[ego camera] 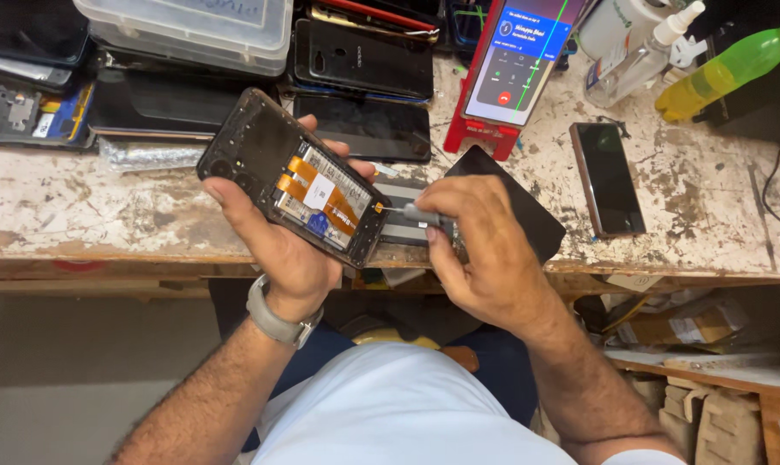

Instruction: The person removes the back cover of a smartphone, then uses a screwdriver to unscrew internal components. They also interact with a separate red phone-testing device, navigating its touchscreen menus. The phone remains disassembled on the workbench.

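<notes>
The left hand [282, 250] cradles a black smartphone with its back cover off [295, 176], orange ribbon cables and a white label showing inside; its grip is wrapped around the lower edge and underside, fingertips curling over the far side. The phone is held tilted above the near edge of the worn, paint-flecked wooden desk [106, 207]. The right hand [485, 254] has its grip closed on a slim grey-handled screwdriver [416, 213], whose tip meets the phone's right edge near an orange cable. A grey-strapped watch [278, 320] sits on the left wrist. Just behind the right hand lies a flat black panel [528, 207]. Further back, a lit phone stands in a red stand [480, 133], a dark phone with a bronze rim [607, 178] lies to its right, and a green plastic bottle [730, 69] rests near the far corner.
</notes>
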